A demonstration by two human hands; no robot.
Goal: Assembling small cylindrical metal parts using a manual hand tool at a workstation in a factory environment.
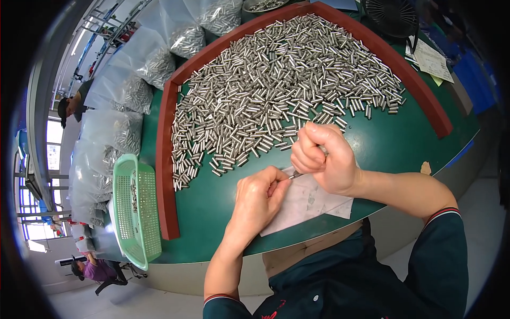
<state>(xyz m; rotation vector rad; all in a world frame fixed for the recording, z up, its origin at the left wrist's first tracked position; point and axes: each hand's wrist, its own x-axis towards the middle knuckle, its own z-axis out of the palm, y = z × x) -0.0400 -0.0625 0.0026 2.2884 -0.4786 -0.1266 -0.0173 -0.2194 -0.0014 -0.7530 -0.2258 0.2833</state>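
Note:
My left hand (257, 196) is closed in a pinch, thumb against the fingers, just above a white paper sheet (311, 204). My right hand (325, 159) is curled into a fist beside it, slightly higher and to the right. A slim metal piece (295, 174) shows in the small gap between the hands, leading from the right fist to the left fingertips. Most of it is hidden, so I cannot tell whether it is one part or two. Beyond the hands spreads a large heap of short steel pins (276, 80) on the green table (393, 143).
A dark red wooden border (168, 159) encloses the heap on its left, back and right. Left of it stands a light green plastic basket (143, 223) with some pins. Clear bags of pins (127, 93) line the far left. A black fan (390, 16) and papers (431, 61) are back right.

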